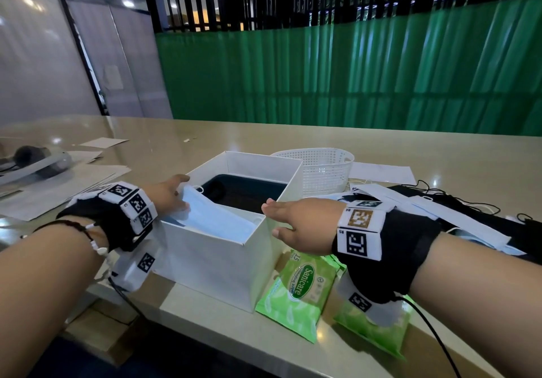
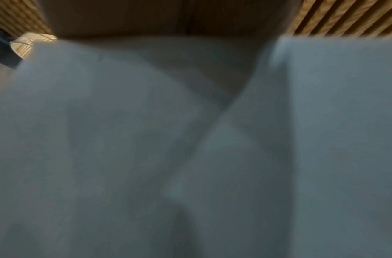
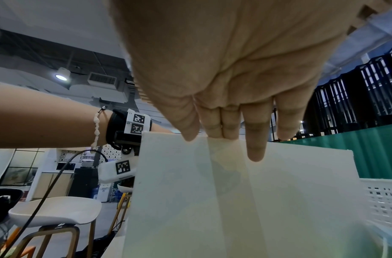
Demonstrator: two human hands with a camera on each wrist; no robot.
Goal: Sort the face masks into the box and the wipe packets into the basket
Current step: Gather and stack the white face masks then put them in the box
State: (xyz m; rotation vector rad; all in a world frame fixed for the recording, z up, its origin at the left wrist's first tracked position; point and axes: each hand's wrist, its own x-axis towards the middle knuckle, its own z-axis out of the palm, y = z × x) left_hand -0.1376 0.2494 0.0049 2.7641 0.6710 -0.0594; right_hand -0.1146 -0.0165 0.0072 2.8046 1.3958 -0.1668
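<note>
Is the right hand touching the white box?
Touching. The right wrist view shows the right hand with straight fingertips on the white box at its top edge.

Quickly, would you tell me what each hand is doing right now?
Left hand: holding a light blue face mask at the white box.
Right hand: open, fingers straight against the box's side, holding nothing.
</note>
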